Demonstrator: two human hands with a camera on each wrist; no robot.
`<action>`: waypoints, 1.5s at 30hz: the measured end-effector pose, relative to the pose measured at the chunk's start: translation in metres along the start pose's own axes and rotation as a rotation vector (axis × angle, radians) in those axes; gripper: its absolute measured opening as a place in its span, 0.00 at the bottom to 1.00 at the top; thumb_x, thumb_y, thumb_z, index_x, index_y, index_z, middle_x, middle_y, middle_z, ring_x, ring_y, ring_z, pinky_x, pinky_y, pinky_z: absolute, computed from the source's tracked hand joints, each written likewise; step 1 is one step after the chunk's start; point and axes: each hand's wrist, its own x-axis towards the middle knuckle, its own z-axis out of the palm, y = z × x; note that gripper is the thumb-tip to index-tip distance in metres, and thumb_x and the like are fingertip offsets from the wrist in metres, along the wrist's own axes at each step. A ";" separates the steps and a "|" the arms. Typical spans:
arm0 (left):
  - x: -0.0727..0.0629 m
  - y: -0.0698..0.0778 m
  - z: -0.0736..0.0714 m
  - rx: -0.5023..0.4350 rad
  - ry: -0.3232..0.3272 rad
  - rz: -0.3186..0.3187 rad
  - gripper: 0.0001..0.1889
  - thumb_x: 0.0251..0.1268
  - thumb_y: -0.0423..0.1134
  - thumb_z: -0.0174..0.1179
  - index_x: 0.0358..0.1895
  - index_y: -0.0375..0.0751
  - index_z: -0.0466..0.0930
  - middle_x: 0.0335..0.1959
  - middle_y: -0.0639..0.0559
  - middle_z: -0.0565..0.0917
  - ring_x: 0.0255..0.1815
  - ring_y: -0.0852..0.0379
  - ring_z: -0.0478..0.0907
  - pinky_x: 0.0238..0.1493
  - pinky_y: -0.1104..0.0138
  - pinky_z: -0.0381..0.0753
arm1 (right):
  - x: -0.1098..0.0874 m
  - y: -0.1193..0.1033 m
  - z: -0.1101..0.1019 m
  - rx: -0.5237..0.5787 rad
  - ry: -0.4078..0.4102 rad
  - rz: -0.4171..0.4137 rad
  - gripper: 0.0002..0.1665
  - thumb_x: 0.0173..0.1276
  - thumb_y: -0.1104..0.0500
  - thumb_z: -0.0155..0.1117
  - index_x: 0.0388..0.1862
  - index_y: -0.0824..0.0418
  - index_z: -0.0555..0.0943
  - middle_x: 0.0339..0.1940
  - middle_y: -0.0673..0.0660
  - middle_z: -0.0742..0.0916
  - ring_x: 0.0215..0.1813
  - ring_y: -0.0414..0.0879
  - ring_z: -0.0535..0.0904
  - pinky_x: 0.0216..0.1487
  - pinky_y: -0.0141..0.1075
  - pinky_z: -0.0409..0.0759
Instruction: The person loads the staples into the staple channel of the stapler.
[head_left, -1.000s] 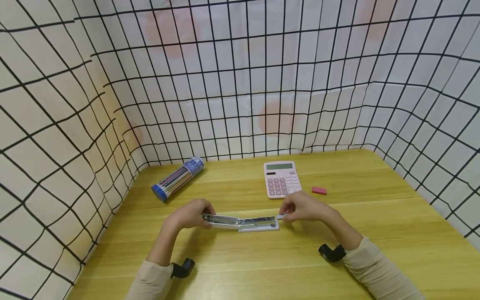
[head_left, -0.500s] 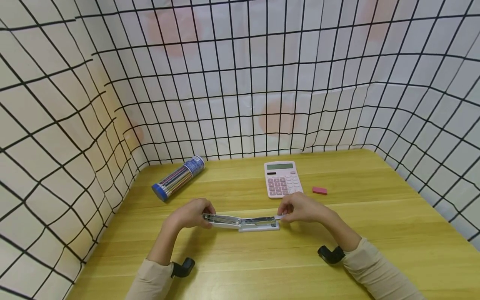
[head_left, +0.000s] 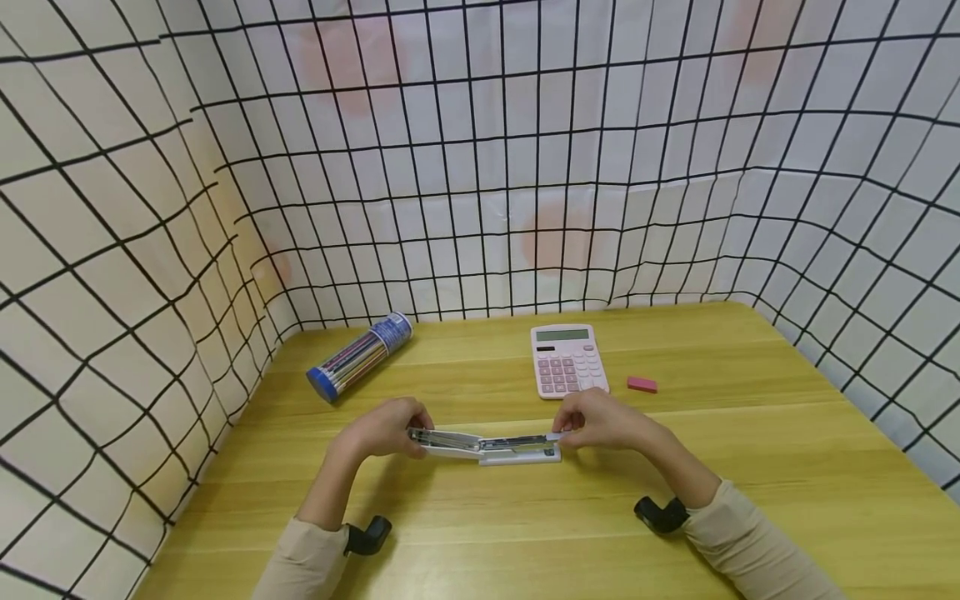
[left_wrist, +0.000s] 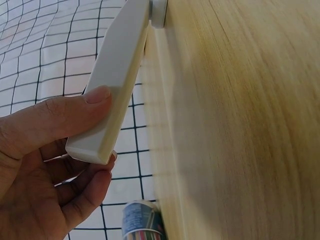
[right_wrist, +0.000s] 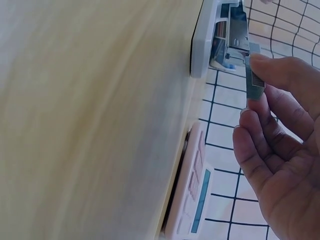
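Opened white plastic stapler [head_left: 519, 457], base on the yellow wood-grain bench [head_left: 487, 533], sits nearer than the pink rectangular calculator [head_left: 566, 362]. Left hand [head_left: 385, 427] grips its raised left cover; right hand [head_left: 603, 421] pinches a small flat grey strip [right_wrist: 254, 93] at its right end.

My head view looking forward and down over the desk [head_left: 525, 533], farthest back, my wrist views turned sideways, close on left fingers [left_wrist: 90, 200] and right fingers [right_wrist: 251, 152], stapler [head_left: 517, 457] in all three, tube [head_left: 360, 357] shared by head and left, calculator [head_left: 567, 362] by head and right.
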 end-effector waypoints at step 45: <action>0.001 0.001 0.002 0.020 0.007 -0.003 0.16 0.46 0.33 0.75 0.39 0.39 0.81 0.34 0.53 0.82 0.35 0.60 0.75 0.41 0.65 0.77 | 0.015 -0.012 0.015 -0.013 0.009 -0.023 0.05 0.58 0.58 0.72 0.34 0.54 0.86 0.30 0.44 0.83 0.31 0.33 0.74 0.34 0.27 0.76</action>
